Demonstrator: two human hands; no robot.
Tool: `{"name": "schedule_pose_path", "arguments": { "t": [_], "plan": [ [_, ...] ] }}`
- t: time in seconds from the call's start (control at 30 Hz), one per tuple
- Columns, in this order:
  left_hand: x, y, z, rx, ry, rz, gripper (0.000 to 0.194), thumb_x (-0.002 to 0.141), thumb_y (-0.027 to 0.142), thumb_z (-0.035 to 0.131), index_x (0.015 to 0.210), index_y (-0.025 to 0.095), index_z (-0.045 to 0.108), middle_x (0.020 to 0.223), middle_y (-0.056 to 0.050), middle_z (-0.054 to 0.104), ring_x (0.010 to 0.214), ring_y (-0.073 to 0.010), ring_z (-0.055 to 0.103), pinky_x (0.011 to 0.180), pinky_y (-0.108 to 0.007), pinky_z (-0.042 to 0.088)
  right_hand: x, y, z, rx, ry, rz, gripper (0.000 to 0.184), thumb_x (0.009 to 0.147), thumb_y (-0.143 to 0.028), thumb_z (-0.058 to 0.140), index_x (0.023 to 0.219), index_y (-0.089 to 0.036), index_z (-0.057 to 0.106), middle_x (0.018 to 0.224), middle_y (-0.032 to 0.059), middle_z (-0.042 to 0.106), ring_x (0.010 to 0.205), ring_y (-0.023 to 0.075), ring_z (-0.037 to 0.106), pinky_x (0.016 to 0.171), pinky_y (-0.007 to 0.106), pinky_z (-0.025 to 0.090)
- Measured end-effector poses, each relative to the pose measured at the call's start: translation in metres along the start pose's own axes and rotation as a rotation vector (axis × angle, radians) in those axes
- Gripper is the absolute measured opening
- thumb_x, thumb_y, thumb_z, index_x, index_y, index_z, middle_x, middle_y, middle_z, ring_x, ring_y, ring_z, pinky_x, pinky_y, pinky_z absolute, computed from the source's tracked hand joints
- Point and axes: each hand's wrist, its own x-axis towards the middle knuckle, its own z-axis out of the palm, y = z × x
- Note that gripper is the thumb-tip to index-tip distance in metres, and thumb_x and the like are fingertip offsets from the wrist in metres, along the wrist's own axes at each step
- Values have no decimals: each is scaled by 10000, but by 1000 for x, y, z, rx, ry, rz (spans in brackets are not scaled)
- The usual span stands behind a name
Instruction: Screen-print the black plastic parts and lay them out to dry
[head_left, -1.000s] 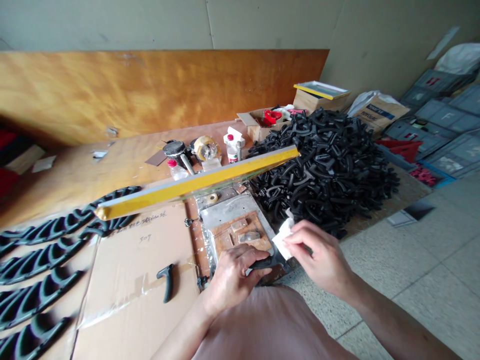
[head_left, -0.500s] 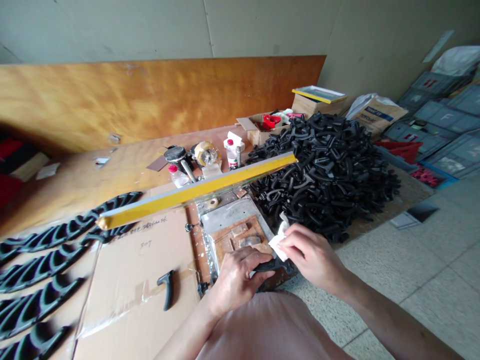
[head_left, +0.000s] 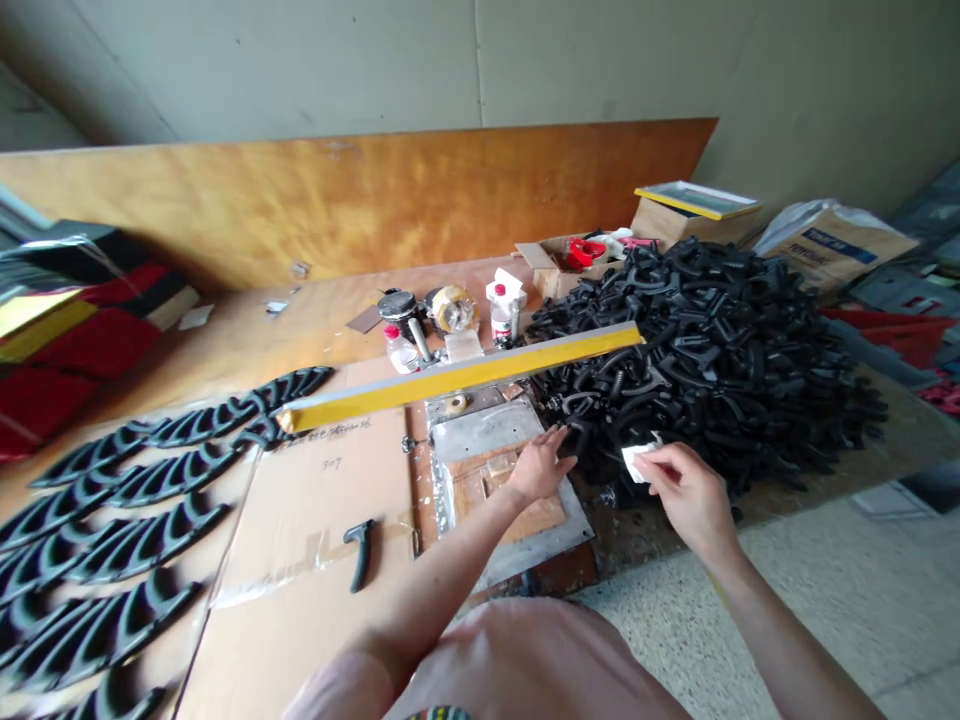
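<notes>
My left hand [head_left: 537,468] reaches across a metal plate with a wooden jig [head_left: 510,500], its fingertips on a black handle [head_left: 574,437] at the edge of a large heap of black moulded handles [head_left: 712,365]. My right hand [head_left: 686,495] pinches a white cloth or paper wipe [head_left: 637,462] just beside the heap. Above the plate lies a long yellow-edged bar [head_left: 457,378]. One black handle [head_left: 358,553] rests on the cardboard sheet [head_left: 285,520], and rows of black handles [head_left: 127,530] lie further left.
Behind the plate stand a tape roll [head_left: 454,309], a plastic bottle [head_left: 501,312] and a cardboard box with red items [head_left: 574,260]. A plywood board [head_left: 337,200] leans along the back wall. Terrazzo floor [head_left: 810,590] spreads to the right.
My left hand has left the plate's front and moved forward to the heap, and the black handle under it is no longer on the jig. My right hand and wipe moved slightly right.
</notes>
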Motion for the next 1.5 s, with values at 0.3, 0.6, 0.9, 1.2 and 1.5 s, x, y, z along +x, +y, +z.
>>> {"name": "schedule_pose_path", "arguments": {
  "t": [0.3, 0.6, 0.9, 1.2, 1.5],
  "plan": [
    [-182, -144, -64, 271, 804, -716, 197, 888, 377, 548, 917, 183, 568, 906, -51, 618, 897, -192, 605, 826, -343, 497, -17, 20, 2, 61, -64, 371, 408, 694, -652, 657, 799, -260, 694, 602, 33, 658, 626, 262, 647, 606, 386, 509],
    [-238, -179, -58, 312, 768, -965, 127, 858, 304, 577, 849, 178, 567, 804, -57, 628, 799, -225, 621, 690, -320, 437, 3, -39, 64, 341, -316, 175, 317, 755, -529, 694, 755, -214, 660, 575, 1, 607, 520, 166, 576, 525, 296, 501],
    [-161, -26, -87, 326, 374, -32, 219, 939, 342, 534, 1086, 194, 599, 928, -54, 712, 839, -177, 655, 757, -289, 498, 1, -103, 85, 458, -342, -255, 137, 890, -299, 628, 791, -205, 630, 783, 18, 625, 635, 127, 598, 528, 220, 486],
    [-130, 33, -79, 430, 289, 280, 219, 941, 341, 526, 1020, 170, 639, 776, -59, 674, 698, -178, 601, 637, -291, 462, 1, -103, 52, 175, -371, -429, 175, 890, -135, 571, 734, -214, 575, 760, 2, 589, 713, 139, 592, 660, 244, 477],
    [-119, 48, -65, 255, 188, 288, 260, 929, 351, 548, 1109, 181, 625, 895, -72, 714, 796, -196, 656, 700, -305, 498, 17, -66, 18, 237, -204, -192, 151, 882, -246, 621, 743, -207, 577, 735, -5, 589, 648, 136, 573, 593, 241, 456]
  ]
}}
